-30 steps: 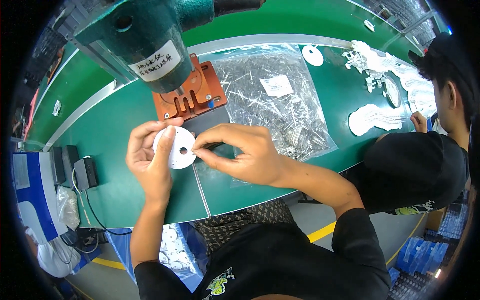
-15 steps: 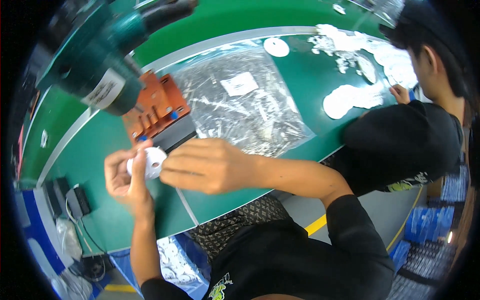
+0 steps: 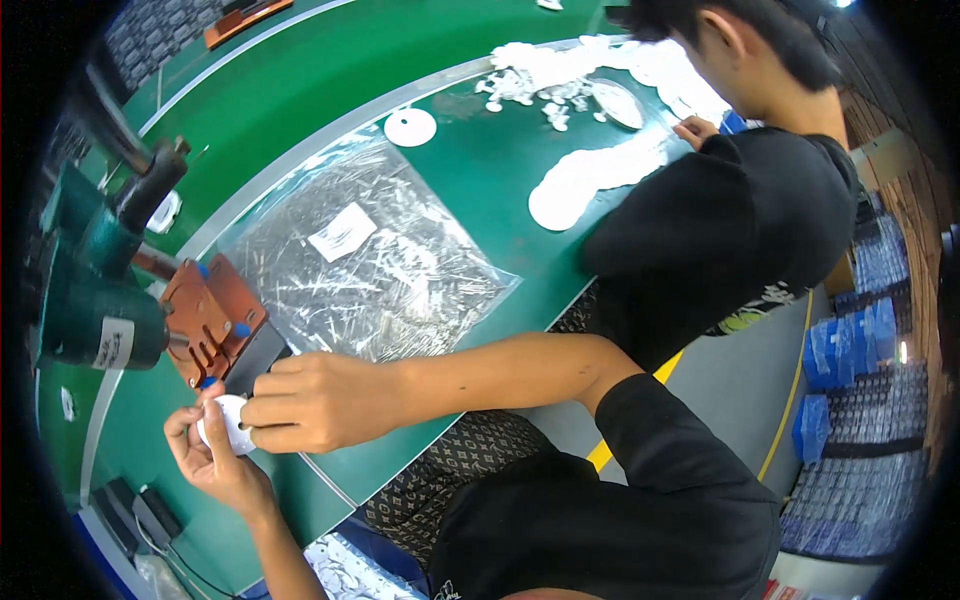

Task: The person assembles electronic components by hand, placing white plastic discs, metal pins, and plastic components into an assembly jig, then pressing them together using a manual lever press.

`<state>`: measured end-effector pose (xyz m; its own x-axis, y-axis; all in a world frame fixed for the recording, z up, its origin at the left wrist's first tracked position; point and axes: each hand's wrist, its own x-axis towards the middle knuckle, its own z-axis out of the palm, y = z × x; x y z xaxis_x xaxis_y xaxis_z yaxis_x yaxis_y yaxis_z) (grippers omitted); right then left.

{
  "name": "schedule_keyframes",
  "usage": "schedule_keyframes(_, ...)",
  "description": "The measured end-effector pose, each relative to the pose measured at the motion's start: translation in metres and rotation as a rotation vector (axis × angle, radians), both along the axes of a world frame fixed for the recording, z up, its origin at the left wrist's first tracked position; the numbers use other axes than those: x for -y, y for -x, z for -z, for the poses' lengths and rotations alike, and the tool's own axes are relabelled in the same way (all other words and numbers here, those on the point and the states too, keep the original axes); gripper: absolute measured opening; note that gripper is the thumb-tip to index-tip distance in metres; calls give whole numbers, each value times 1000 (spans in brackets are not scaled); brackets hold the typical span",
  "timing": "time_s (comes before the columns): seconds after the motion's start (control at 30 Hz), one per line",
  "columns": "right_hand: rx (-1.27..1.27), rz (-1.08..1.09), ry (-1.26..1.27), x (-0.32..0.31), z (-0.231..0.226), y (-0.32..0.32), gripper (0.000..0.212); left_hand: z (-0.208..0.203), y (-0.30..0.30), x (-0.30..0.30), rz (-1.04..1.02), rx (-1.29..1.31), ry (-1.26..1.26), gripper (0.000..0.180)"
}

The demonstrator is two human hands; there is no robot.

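My left hand point(image 3: 218, 462) grips a white round plastic disc point(image 3: 230, 424) by its edge, thumb on its face. My right hand point(image 3: 322, 402) is closed, with its bent fingertips against the right side of the disc. Whatever those fingertips pinch, if anything, is hidden. Just beyond my hands stands a dark green press point(image 3: 95, 315) with an orange slotted metal fixture point(image 3: 212, 318). A clear plastic bag point(image 3: 385, 275) full of thin silvery metal pins lies flat beyond my right forearm, with a white label on it.
Another white disc point(image 3: 410, 127) lies beyond the bag. At the right a person in black point(image 3: 720, 210) leans over rows of white discs point(image 3: 565, 195) and a heap of small white parts point(image 3: 520, 75). Beneath the table's near edge sits a blue-lined container of white parts point(image 3: 350, 570).
The view has swung right, so the press and bag appear farther left. Both hands stay together at the disc, and the right fingers now cover more of its right side.
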<state>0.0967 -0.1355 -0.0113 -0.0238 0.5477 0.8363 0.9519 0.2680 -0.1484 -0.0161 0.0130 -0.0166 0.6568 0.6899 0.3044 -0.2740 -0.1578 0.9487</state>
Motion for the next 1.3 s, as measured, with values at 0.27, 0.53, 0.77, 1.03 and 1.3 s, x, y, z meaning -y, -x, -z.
schedule_keyframes(0.27,224,-27,-7,2,-22,4,29,-29,5,-13,295,-117,299,16)
schedule_keyframes(0.53,262,-37,196,10,-27,9,37,-29,8,-8,473,-71,184,16)
schedule_keyframes(0.77,138,186,-155,-3,-30,-19,35,-31,11,-13,72,144,-59,37)
schedule_keyframes(1.03,170,499,213,-18,-28,-12,49,-18,-1,-13,-13,81,-510,27)
schedule_keyframes(1.3,35,402,83,-20,2,-10,60,-21,-17,-5,-111,-124,-1194,52)
